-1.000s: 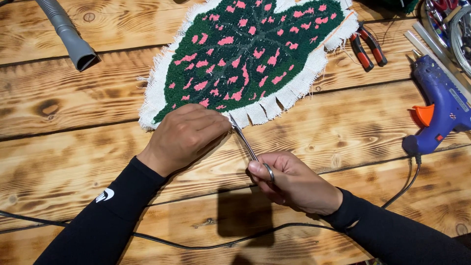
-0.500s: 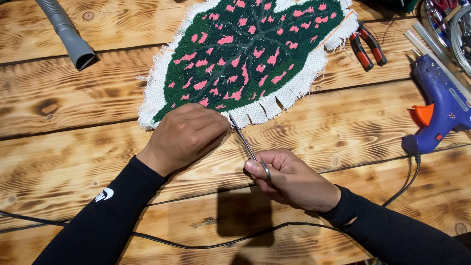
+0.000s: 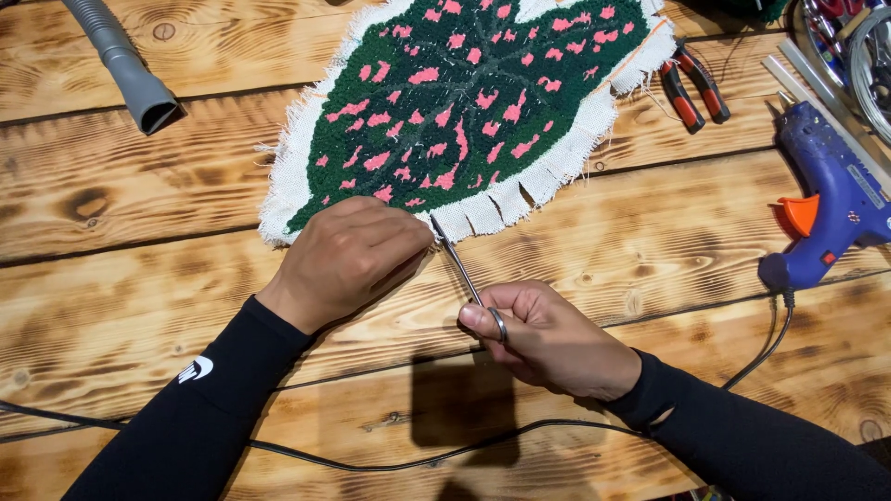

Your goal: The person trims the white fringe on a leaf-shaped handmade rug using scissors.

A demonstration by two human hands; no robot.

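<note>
A leaf-shaped tufted rug piece (image 3: 464, 102), dark green with pink spots and a frayed white cloth border, lies on the wooden table (image 3: 139, 278). My left hand (image 3: 348, 260) is closed over the border's near edge and pinches the cloth. My right hand (image 3: 548, 339) holds small metal scissors (image 3: 461, 269) by the finger rings. Their blades point up and left, with the tips at the white fringe right beside my left fingers. Several slits show along the border to the right of the blades.
A grey hose nozzle (image 3: 125, 70) lies at the upper left. Red-handled pliers (image 3: 691, 83) rest by the rug's right edge. A blue glue gun (image 3: 831, 199) with an orange trigger sits at the right, its black cord (image 3: 371, 462) running along the front.
Both hands and the scissors stay at the same spot on the border. The right hand has shifted only slightly on the handles.
</note>
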